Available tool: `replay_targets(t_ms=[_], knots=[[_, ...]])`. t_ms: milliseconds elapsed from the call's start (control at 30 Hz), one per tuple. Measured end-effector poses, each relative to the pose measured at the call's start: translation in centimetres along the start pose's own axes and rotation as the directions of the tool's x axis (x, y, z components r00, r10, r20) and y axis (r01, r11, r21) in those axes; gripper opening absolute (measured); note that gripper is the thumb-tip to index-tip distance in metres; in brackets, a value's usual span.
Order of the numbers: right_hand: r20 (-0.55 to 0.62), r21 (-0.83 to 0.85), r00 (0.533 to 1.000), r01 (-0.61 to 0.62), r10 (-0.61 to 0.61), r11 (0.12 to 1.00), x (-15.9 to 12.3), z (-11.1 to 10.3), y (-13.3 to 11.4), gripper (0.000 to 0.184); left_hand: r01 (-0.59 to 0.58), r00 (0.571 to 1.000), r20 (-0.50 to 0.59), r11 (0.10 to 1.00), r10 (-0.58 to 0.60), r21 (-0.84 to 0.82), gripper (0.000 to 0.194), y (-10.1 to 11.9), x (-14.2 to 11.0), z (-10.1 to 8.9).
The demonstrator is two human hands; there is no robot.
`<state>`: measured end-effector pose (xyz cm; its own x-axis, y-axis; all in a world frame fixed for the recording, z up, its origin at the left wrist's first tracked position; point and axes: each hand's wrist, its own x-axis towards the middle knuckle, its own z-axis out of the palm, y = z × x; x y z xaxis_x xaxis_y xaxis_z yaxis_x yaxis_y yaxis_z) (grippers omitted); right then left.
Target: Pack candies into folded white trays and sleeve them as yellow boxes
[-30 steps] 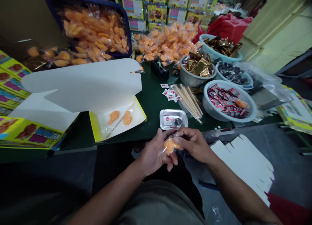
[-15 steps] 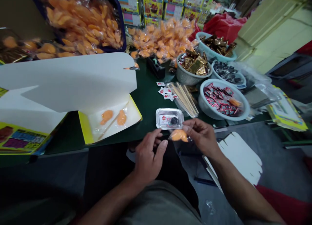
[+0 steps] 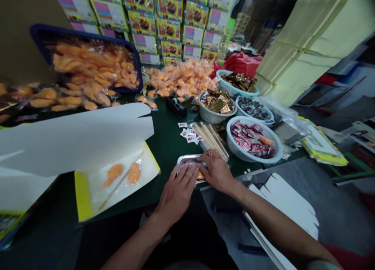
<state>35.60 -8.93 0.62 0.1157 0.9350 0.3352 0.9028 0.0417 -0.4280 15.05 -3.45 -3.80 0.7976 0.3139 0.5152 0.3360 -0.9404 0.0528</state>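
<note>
A small foil tray [image 3: 189,157] sits at the front edge of the table, mostly covered by both hands. My left hand [image 3: 179,190] lies over its left side, palm down with the fingers stretched out. From the right, my right hand [image 3: 217,171] reaches over the tray, its fingers curled and pressed onto an orange plastic-wrapped piece [image 3: 200,176]. Only a strip of that piece shows between the hands. Left of them, an open white and yellow box [image 3: 117,198] holds two orange wrapped pieces [image 3: 134,172] and a thin stick [image 3: 118,184].
Chopsticks [image 3: 209,137] and small white sachets [image 3: 190,135] lie behind the tray. Bowls of red sachets [image 3: 252,139], gold packets [image 3: 218,102] and black pieces [image 3: 254,108] stand right. A tape dispenser [image 3: 176,107], orange heap [image 3: 181,79] and blue basket [image 3: 140,73] are farther back.
My right hand has brought the orange wrapped piece from in front of the table to the foil tray. My left hand has come forward onto the tray. The camera view has tilted up.
</note>
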Motion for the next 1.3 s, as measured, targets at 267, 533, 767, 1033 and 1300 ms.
replay_targets(t_ms=[267,533,767,1033,1300], knots=[[-0.408,-0.176,0.906,-0.199,0.113,0.964,13.3,-9.7,9.3,0.035,-0.046,0.995,-0.084,0.999,0.047,0.018,0.059,-1.3,-0.3,0.6],[-0.317,0.241,0.841,-0.375,0.438,0.895,21.4,-11.4,13.6,0.030,-0.052,0.993,-0.105,0.997,0.058,0.062,0.061,-1.3,-0.6,1.0],[-0.223,0.658,0.871,-0.198,0.439,0.727,11.2,-10.9,7.5,0.052,0.042,0.993,-0.108,0.998,-0.048,-0.053,0.065,-0.8,-0.5,0.4],[0.208,0.819,0.837,-0.432,0.507,0.378,-0.2,-3.1,-1.1,0.054,0.168,0.915,-0.308,0.938,-0.263,-0.303,0.099,-0.3,-1.2,-1.2],[-0.063,0.220,0.976,-0.192,0.210,0.956,-3.4,-1.4,-0.2,0.032,0.027,0.997,-0.072,0.987,-0.039,-0.159,0.049,-0.5,-0.4,-0.9]])
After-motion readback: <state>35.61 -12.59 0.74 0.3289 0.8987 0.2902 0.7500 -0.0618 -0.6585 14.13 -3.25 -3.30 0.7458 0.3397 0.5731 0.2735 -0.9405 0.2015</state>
